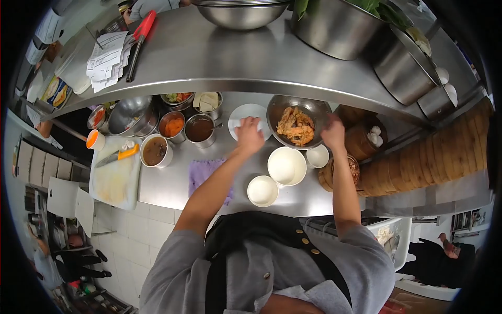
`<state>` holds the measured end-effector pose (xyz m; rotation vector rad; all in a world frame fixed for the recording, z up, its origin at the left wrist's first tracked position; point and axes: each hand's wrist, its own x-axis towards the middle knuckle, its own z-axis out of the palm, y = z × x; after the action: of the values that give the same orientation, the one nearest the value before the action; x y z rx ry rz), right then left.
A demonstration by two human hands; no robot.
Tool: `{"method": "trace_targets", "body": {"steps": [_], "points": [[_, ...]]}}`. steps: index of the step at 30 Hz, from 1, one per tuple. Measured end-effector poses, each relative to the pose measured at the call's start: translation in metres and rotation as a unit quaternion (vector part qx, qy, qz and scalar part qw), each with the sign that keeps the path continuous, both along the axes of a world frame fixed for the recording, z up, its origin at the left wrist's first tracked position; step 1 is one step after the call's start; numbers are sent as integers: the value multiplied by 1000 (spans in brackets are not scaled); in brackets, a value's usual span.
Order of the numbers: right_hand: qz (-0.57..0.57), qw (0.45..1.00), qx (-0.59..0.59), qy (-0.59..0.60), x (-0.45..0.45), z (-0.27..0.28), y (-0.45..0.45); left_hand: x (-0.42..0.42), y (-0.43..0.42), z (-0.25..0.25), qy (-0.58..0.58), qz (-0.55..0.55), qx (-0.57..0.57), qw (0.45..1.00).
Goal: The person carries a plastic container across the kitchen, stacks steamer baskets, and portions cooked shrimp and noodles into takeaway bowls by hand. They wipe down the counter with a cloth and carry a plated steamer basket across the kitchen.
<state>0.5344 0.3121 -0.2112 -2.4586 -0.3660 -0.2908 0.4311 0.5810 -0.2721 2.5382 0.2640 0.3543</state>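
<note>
the 2 bare hands are at the far part of the tabletop point(168, 186), right of its middle, just under the shelf point(183, 55). the right hand point(333, 133) is at the right rim of the metal bowl point(278, 116), which holds fried pieces point(297, 126); its fingers are blurred, so i cannot tell whether they pinch the rim. the left hand point(250, 136) is over the white plate point(241, 112), its fingers reaching towards the far edge and slightly spread, with nothing seen pinched between them (whether they touch the plate is hard to tell). the plate is just left of the bowl.

the work in hand looks to be a handling of bowl and plate side by side. as i judge it, any lift or tilt of the bowl calls for a sure hold on the rim and a slow turn, since the pieces lie loose.

nearer the near edge are 3 white bowls: the large bowl point(287, 166), the small bowl point(317, 156) at its right, and the near bowl point(263, 191) at its lower left. the purple cloth point(201, 175) lies left of them, partly under the left forearm. towards the left end, the knife point(127, 152) rests on the cutting board point(115, 186); steamer baskets point(418, 165) are stacked at the right end.
</note>
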Motion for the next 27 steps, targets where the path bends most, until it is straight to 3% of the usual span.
{"method": "trace_targets", "body": {"steps": [2,5,7,16,18,22,27], "points": [[87,994,-64,-27,7,-22,10,25,-28,18,-23,-7,-48,999],[94,981,-159,66,12,-20,30,67,-55,30,100,-34,-40,994],[96,963,-225,115,20,-24,34,80,-70,31,99,-22,8,995],[153,953,-239,106,47,-49,26,99,-99,57,147,3,83,986],[176,958,-205,97,35,-29,26,98,-99,57,129,9,96,987],[183,965,-183,50,29,-27,20,104,-97,56,161,39,58,985],[158,976,-147,-38,-31,51,20,107,-93,49,166,28,61,984]]}}
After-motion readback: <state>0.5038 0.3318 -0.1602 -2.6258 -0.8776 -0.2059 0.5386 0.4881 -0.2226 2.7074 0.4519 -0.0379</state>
